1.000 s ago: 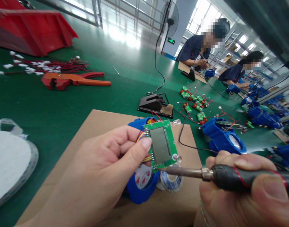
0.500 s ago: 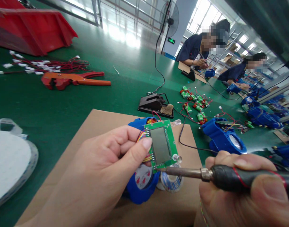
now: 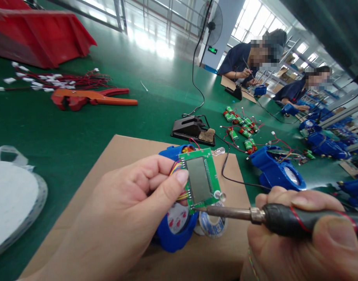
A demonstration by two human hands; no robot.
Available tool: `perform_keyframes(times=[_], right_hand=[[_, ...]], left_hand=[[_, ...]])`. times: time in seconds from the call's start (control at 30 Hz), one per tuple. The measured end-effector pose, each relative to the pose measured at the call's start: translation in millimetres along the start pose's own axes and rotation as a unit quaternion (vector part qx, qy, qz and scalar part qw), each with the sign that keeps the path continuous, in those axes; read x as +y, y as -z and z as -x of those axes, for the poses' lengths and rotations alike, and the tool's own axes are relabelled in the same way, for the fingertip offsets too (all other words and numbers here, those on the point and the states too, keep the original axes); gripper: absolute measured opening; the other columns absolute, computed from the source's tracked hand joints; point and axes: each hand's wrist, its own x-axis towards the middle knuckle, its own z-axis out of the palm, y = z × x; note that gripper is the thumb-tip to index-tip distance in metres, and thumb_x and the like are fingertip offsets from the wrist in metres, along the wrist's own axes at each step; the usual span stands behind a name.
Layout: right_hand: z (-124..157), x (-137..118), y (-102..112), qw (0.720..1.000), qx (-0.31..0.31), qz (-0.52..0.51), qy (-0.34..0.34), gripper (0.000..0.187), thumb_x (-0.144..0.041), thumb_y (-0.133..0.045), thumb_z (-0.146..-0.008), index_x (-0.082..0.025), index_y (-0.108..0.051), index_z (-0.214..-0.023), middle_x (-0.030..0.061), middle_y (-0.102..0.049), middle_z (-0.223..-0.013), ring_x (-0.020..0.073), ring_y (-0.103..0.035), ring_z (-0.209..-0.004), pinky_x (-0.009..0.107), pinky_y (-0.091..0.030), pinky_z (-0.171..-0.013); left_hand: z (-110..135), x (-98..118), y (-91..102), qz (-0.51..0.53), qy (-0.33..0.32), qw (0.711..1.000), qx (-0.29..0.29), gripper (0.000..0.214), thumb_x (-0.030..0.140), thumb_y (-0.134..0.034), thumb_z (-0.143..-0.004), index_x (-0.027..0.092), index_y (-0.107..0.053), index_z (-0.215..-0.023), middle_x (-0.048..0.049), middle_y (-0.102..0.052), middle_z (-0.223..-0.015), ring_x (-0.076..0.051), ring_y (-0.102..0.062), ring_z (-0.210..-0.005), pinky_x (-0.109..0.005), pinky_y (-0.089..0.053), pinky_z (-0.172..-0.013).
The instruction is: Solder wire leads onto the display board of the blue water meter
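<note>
My left hand [image 3: 138, 199] pinches a green circuit board [image 3: 212, 177] with a grey display by its left edge, thumb on the front. Coloured wires [image 3: 183, 196] run from that edge behind my fingers. In my right hand [image 3: 302, 234] is a soldering iron [image 3: 280, 220], its tip at the board's lower left corner. Behind and below the board sits a blue meter housing [image 3: 176, 242] with a round dial, partly hidden by my hand. A solder spool [image 3: 213, 224] lies beside it on a cardboard sheet [image 3: 108, 171].
A black iron stand [image 3: 187, 127] with a sponge is beyond the cardboard. Orange cutters [image 3: 94, 98], wire leads [image 3: 64, 82] and a red bin [image 3: 47, 37] lie left. Green batteries [image 3: 246, 130] and another blue housing [image 3: 277, 169] lie right. Two people work farther back.
My hands, the board and the iron have barely moved; the iron tip stays at the same corner. A person in the back has raised a hand slightly.
</note>
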Motion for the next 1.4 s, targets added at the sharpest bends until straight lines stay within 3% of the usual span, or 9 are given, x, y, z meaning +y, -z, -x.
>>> perform_keyframes(times=[0.1,0.33,0.53,0.67,1.07,1.27,1.4], right_hand=[[-1,0,-2,1.0,0.017,0.006,0.001,0.028,-0.047,-0.065,-0.09,-0.019,-0.062,-0.083,-0.0039,-0.054,-0.069,0.0117,-0.05,-0.058,0.027,-0.043,-0.054],[-6,-4,-3,0.999,-0.029,0.009,-0.016,0.029,-0.045,-0.068,-0.088,-0.019,-0.059,-0.077,-0.0052,-0.052,-0.063,0.011,-0.046,-0.053,0.026,-0.039,-0.047],[-3,-1,0,1.0,-0.011,0.023,-0.001,0.026,-0.04,-0.055,-0.096,-0.02,-0.06,-0.081,-0.0036,-0.053,-0.066,0.012,-0.049,-0.057,0.029,-0.042,-0.053],[-6,-3,1,1.0,-0.013,0.018,-0.007,0.028,-0.046,-0.068,-0.087,-0.02,-0.061,-0.079,-0.004,-0.054,-0.066,0.0122,-0.05,-0.057,0.028,-0.043,-0.053],[-6,-4,-4,0.999,-0.04,0.022,0.0,0.03,-0.047,-0.067,-0.088,-0.02,-0.058,-0.078,-0.0048,-0.051,-0.061,0.0114,-0.045,-0.052,0.027,-0.038,-0.046],[-9,-7,-7,0.999,-0.031,0.033,0.0,0.027,-0.043,-0.062,-0.091,-0.02,-0.057,-0.077,-0.0052,-0.051,-0.061,0.0109,-0.044,-0.05,0.028,-0.037,-0.044],[-8,-3,-5,0.999,-0.02,0.033,0.01,0.029,-0.044,-0.063,-0.091,-0.02,-0.057,-0.078,-0.0051,-0.052,-0.063,0.0113,-0.046,-0.052,0.028,-0.04,-0.048]], left_hand=[[1,1,-0.6,0.006,0.01,1.0,0.0,0.025,0.047,-0.064,-0.085,0.027,-0.067,-0.099,0.0062,-0.071,-0.062,-0.014,-0.065,-0.046,-0.018,-0.053,-0.04],[4,-1,1.7,0.004,0.027,1.0,0.0,0.024,0.046,-0.065,-0.084,0.027,-0.067,-0.099,0.0057,-0.07,-0.061,-0.014,-0.062,-0.044,-0.02,-0.052,-0.041],[-3,8,-3.9,0.035,0.035,0.997,0.064,0.025,0.042,-0.065,-0.076,0.023,-0.07,-0.091,0.0034,-0.063,-0.053,-0.019,-0.065,-0.054,-0.021,-0.049,-0.043],[-6,12,-6.5,0.045,0.048,0.995,0.073,0.025,0.043,-0.064,-0.076,0.022,-0.069,-0.088,0.0033,-0.061,-0.051,-0.019,-0.065,-0.057,-0.021,-0.05,-0.045],[3,0,1.5,0.008,0.018,1.0,-0.003,0.023,0.047,-0.064,-0.086,0.026,-0.066,-0.096,0.0049,-0.073,-0.065,-0.016,-0.067,-0.049,-0.021,-0.055,-0.043],[-2,0,-0.3,0.012,0.02,1.0,-0.002,0.024,0.047,-0.064,-0.086,0.026,-0.066,-0.097,0.0055,-0.073,-0.066,-0.016,-0.068,-0.051,-0.021,-0.057,-0.046],[0,1,-0.9,0.0,0.02,1.0,0.003,0.023,0.045,-0.064,-0.085,0.026,-0.067,-0.097,0.0066,-0.069,-0.059,-0.013,-0.063,-0.044,-0.017,-0.051,-0.039]])
